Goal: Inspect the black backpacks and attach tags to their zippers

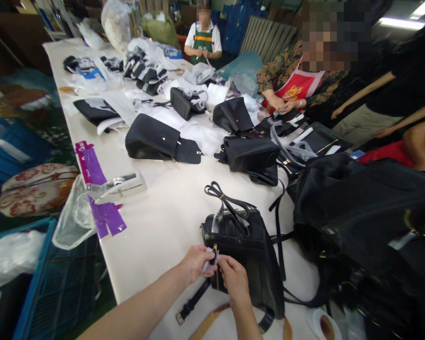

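Observation:
A black bag (248, 255) lies on the white table (145, 255), a bundle of thin black straps (226, 200) at its top end. Over the bag's left side, my left hand (197, 263) is closed on a small clear plastic wrapping (211, 261) around a dark piece by a gold-coloured zipper pull (215, 247). Right beside it, my right hand (233, 276) has its thumb and fingers pinched together at the wrapping's edge; what they grip is too small to make out. A black strap with a buckle (189, 304) extends from the bag's lower left.
Several black bags (152, 137) lie farther up the table; a large black pile (368, 212) stands at the right. Purple tape (108, 217) marks the left edge, near a clear plastic bag (76, 215). A tape roll (324, 325) is at the bottom right. People work around the table.

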`<action>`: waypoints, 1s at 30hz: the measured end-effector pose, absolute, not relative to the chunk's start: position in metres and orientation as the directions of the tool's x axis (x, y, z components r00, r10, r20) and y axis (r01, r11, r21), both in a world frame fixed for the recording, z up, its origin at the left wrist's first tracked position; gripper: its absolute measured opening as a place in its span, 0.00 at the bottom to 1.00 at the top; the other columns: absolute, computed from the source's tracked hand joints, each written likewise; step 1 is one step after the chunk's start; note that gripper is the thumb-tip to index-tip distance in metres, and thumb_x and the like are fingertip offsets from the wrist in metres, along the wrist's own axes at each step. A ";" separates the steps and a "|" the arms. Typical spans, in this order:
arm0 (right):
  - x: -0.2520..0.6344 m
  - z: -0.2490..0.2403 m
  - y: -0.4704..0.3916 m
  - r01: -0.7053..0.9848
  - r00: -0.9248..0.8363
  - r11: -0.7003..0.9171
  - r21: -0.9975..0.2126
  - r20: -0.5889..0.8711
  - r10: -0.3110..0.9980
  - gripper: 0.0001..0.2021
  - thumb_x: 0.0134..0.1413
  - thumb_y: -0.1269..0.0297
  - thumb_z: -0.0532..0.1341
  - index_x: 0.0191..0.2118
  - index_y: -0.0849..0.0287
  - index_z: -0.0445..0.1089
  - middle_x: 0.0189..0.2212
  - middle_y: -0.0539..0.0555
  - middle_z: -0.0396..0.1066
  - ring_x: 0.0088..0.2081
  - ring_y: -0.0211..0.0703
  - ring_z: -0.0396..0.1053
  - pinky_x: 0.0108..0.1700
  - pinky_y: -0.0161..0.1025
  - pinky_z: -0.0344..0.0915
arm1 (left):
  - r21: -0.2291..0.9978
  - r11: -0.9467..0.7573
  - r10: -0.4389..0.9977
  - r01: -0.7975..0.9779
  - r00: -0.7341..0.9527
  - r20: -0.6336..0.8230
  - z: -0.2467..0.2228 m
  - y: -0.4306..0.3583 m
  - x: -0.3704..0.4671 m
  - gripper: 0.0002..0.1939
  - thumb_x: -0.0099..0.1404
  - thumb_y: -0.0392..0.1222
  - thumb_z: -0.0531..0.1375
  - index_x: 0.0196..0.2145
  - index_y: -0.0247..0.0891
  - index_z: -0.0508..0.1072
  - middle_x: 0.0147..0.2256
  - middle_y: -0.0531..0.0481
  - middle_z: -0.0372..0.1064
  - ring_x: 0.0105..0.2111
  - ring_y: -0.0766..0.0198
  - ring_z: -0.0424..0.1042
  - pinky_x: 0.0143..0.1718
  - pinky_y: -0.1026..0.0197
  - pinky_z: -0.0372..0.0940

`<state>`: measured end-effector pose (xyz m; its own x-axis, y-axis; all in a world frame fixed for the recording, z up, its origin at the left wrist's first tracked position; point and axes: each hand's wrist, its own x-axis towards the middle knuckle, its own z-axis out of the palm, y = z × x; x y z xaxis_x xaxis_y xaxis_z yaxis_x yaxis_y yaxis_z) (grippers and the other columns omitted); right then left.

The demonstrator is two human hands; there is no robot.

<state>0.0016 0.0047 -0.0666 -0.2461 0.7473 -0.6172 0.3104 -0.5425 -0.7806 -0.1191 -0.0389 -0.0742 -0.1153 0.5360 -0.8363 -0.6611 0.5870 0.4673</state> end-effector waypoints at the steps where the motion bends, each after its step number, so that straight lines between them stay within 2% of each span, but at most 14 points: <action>1: 0.000 -0.067 0.004 0.310 -0.244 -0.550 -0.775 -0.624 0.742 0.17 0.36 0.49 0.67 0.26 0.60 0.77 0.14 0.46 0.64 0.17 0.34 0.58 0.17 0.31 0.50 | 0.472 0.588 0.537 -0.657 -0.119 -0.835 -0.076 -0.039 -0.119 0.15 0.47 0.43 0.68 0.28 0.35 0.68 0.20 0.51 0.70 0.21 0.63 0.70 0.24 0.62 0.64; 7: -0.009 -0.066 0.001 0.312 -0.223 -0.599 -0.737 -0.670 0.708 0.20 0.31 0.45 0.67 0.20 0.60 0.71 0.11 0.43 0.56 0.14 0.29 0.47 0.16 0.31 0.41 | 0.542 0.566 0.552 -0.621 -0.204 -0.809 -0.083 -0.038 -0.114 0.09 0.52 0.36 0.64 0.26 0.37 0.64 0.16 0.55 0.66 0.17 0.64 0.68 0.21 0.63 0.62; 12: -0.013 -0.066 0.003 0.303 -0.197 -0.635 -0.711 -0.698 0.688 0.19 0.29 0.47 0.67 0.18 0.59 0.67 0.10 0.42 0.53 0.13 0.27 0.44 0.16 0.30 0.37 | 0.576 0.527 0.594 -0.625 -0.214 -0.776 -0.085 -0.040 -0.115 0.07 0.51 0.30 0.61 0.24 0.36 0.65 0.16 0.59 0.63 0.16 0.70 0.65 0.21 0.68 0.59; 15: -0.013 -0.066 0.004 0.291 -0.185 -0.649 -0.704 -0.706 0.683 0.17 0.29 0.49 0.67 0.18 0.59 0.67 0.10 0.41 0.52 0.13 0.27 0.43 0.16 0.31 0.38 | 0.500 0.540 0.622 -0.677 -0.079 -0.779 -0.083 -0.043 -0.124 0.06 0.49 0.30 0.61 0.26 0.36 0.67 0.18 0.54 0.68 0.20 0.64 0.71 0.25 0.63 0.65; 18: -0.013 -0.064 0.006 0.286 -0.188 -0.653 -0.702 -0.709 0.679 0.16 0.29 0.52 0.68 0.17 0.59 0.68 0.10 0.42 0.54 0.14 0.28 0.45 0.17 0.31 0.39 | 0.356 0.571 0.646 -0.740 0.137 -0.751 -0.082 -0.048 -0.139 0.08 0.48 0.31 0.60 0.29 0.32 0.70 0.26 0.45 0.74 0.27 0.58 0.76 0.33 0.58 0.70; 21: -0.012 -0.063 0.007 0.281 -0.199 -0.663 -0.694 -0.718 0.667 0.15 0.29 0.53 0.68 0.17 0.60 0.68 0.11 0.43 0.55 0.15 0.28 0.46 0.17 0.30 0.40 | 0.235 0.570 0.664 -0.787 0.272 -0.696 -0.088 -0.055 -0.148 0.12 0.47 0.29 0.59 0.34 0.29 0.73 0.31 0.41 0.75 0.32 0.58 0.77 0.37 0.60 0.70; 23: -0.012 -0.064 0.007 0.273 -0.207 -0.674 -0.686 -0.726 0.656 0.15 0.29 0.53 0.68 0.19 0.60 0.68 0.11 0.42 0.55 0.15 0.28 0.45 0.17 0.30 0.39 | 0.189 0.536 0.676 -0.823 0.286 -0.679 -0.096 -0.059 -0.146 0.13 0.48 0.28 0.60 0.35 0.28 0.73 0.31 0.41 0.75 0.32 0.59 0.77 0.34 0.63 0.70; 27: -0.011 -0.067 0.005 0.254 -0.238 -0.678 -0.689 -0.725 0.647 0.18 0.30 0.50 0.67 0.21 0.60 0.68 0.12 0.41 0.54 0.14 0.27 0.43 0.18 0.29 0.37 | 0.147 0.413 0.685 -0.899 0.200 -0.700 -0.111 -0.061 -0.126 0.06 0.53 0.27 0.62 0.31 0.30 0.71 0.26 0.47 0.73 0.23 0.66 0.74 0.25 0.69 0.66; 30: -0.010 -0.069 0.003 0.254 -0.250 -0.660 -0.707 -0.707 0.661 0.18 0.30 0.48 0.67 0.20 0.60 0.67 0.13 0.42 0.54 0.15 0.27 0.44 0.17 0.29 0.38 | 0.121 0.344 0.659 -0.931 0.147 -0.738 -0.115 -0.059 -0.111 0.03 0.58 0.29 0.62 0.30 0.32 0.71 0.24 0.50 0.72 0.22 0.70 0.72 0.26 0.71 0.66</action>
<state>-0.0102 0.0032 -0.0693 -0.2498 0.6611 -0.7075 0.2543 -0.6602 -0.7067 -0.1105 -0.0592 -0.1148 0.1474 0.6586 -0.7379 -0.9313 0.3437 0.1207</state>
